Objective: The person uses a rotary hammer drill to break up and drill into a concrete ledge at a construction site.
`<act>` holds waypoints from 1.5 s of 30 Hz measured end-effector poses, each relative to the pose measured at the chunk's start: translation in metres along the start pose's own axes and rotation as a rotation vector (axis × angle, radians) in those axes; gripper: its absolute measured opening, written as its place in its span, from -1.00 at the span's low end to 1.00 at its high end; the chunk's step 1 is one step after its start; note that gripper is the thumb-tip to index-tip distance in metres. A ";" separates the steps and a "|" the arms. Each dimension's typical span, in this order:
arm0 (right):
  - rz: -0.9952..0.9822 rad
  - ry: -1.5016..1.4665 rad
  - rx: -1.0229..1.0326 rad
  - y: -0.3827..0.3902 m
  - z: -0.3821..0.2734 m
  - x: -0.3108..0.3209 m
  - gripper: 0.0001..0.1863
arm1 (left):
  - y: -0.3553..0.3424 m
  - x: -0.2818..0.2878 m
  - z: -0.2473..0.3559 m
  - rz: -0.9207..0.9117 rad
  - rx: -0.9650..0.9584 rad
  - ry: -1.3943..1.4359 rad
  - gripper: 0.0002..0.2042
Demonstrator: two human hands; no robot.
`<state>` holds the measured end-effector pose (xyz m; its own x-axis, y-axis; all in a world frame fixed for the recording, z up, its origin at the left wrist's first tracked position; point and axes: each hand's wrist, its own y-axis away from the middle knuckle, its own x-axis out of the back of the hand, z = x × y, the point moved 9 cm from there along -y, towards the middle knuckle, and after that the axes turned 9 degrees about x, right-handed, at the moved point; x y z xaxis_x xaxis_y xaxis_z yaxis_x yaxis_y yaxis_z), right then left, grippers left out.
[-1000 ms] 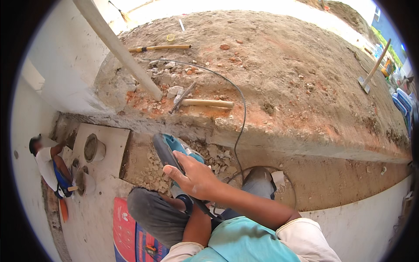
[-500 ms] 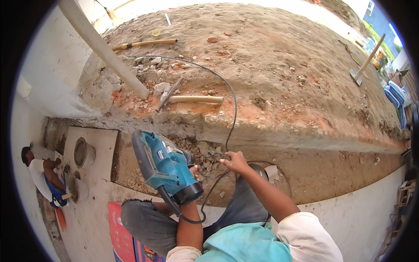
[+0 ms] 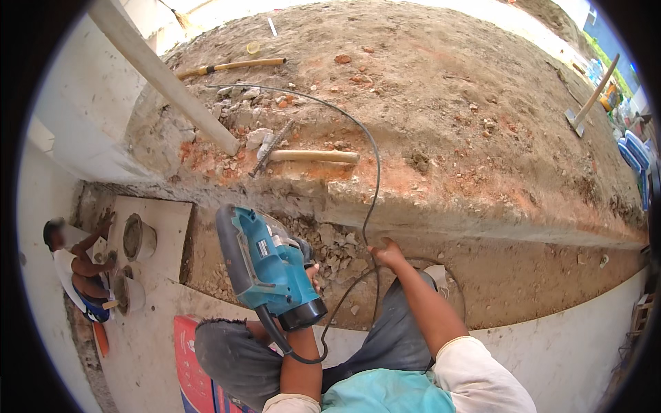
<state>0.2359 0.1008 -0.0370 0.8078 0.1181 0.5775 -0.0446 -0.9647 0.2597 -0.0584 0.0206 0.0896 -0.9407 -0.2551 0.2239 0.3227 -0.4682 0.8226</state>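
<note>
A teal and black electric demolition hammer (image 3: 272,261) is held up over my left knee. My left hand (image 3: 314,277) is closed on it from the right side; most of that hand is hidden behind the body of the tool. Its black power cord (image 3: 376,165) curves from the dirt bank down past my right hand and loops back to the tool. My right hand (image 3: 387,255) is beside my right knee, fingers apart, with the fingertips against the cord. Broken rubble (image 3: 337,249) fills the trench behind the tool.
A pickaxe (image 3: 313,157) lies on the dirt ledge near a slanted pole (image 3: 165,76). A hoe (image 3: 593,96) rests at far right. At left, a person (image 3: 81,268) works by two buckets (image 3: 146,241). A red box (image 3: 193,358) lies near my left leg.
My right hand's fingers have spread from their pinch on the cord, which now hangs straighter beside them. My left hand still holds the hammer. The person at left has raised an arm.
</note>
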 end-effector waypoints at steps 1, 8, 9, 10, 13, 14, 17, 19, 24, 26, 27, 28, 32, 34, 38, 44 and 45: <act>-0.063 0.015 -0.012 -0.002 0.000 -0.012 -0.03 | -0.002 0.001 -0.001 0.020 -0.018 0.001 -0.73; -0.125 -0.644 -0.394 -0.002 -0.046 -0.052 -0.26 | -0.011 0.012 -0.011 0.059 -0.022 0.029 -0.69; -0.163 -0.666 -0.435 -0.008 -0.034 -0.049 -0.34 | -0.014 0.009 -0.009 0.056 -0.022 0.021 -0.69; -0.267 -0.643 -0.385 -0.008 -0.035 -0.056 -0.42 | -0.018 0.015 -0.016 0.064 -0.010 0.018 -0.69; -0.363 -0.465 -0.264 0.005 -0.041 -0.060 -0.63 | -0.029 0.005 -0.029 0.025 0.022 -0.001 -0.68; -0.363 -0.374 -0.230 0.013 -0.047 -0.049 -0.63 | -0.026 0.006 -0.027 0.031 0.022 0.025 -0.68; -0.189 -0.161 -0.133 0.023 -0.004 0.012 -0.62 | -0.010 -0.008 -0.022 0.013 0.041 0.036 -0.69; -0.009 -0.336 -0.259 0.045 0.018 0.060 -0.65 | -0.021 -0.004 -0.025 -0.006 0.040 0.042 -0.70; 0.453 -0.323 -0.120 0.097 0.015 0.202 -0.78 | -0.036 -0.002 -0.026 -0.093 0.003 0.064 -0.73; 0.747 0.182 0.059 0.106 -0.007 0.252 -0.84 | -0.028 -0.012 -0.021 -0.133 -0.004 0.072 -0.74; 0.763 0.220 0.011 0.105 -0.019 0.271 -0.84 | -0.026 -0.013 -0.017 -0.141 -0.014 0.083 -0.74; 0.770 0.256 -0.026 0.101 -0.040 0.294 -0.84 | -0.028 -0.008 -0.015 -0.137 -0.023 0.097 -0.75; 0.790 0.322 -0.030 0.085 -0.111 0.387 -0.81 | -0.047 0.018 -0.021 -0.087 -0.053 0.163 -0.76; 0.828 0.337 -0.066 0.083 -0.125 0.432 -0.64 | -0.040 0.014 -0.018 -0.077 -0.018 0.127 -0.77; 0.765 0.456 -0.212 0.043 -0.044 0.482 -0.31 | -0.051 0.009 -0.035 -0.151 0.113 0.178 -0.83; 0.626 0.334 -0.164 0.076 -0.021 0.386 -0.26 | -0.031 0.026 -0.028 0.054 0.024 0.226 -0.81; 0.655 0.326 -0.122 0.091 -0.017 0.359 -0.30 | -0.032 0.029 -0.028 0.061 0.019 0.213 -0.80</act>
<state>0.5114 0.0596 0.2073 0.3785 -0.3902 0.8394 -0.5378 -0.8307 -0.1436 -0.0932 0.0043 0.0557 -0.8753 -0.4564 0.1594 0.3741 -0.4306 0.8213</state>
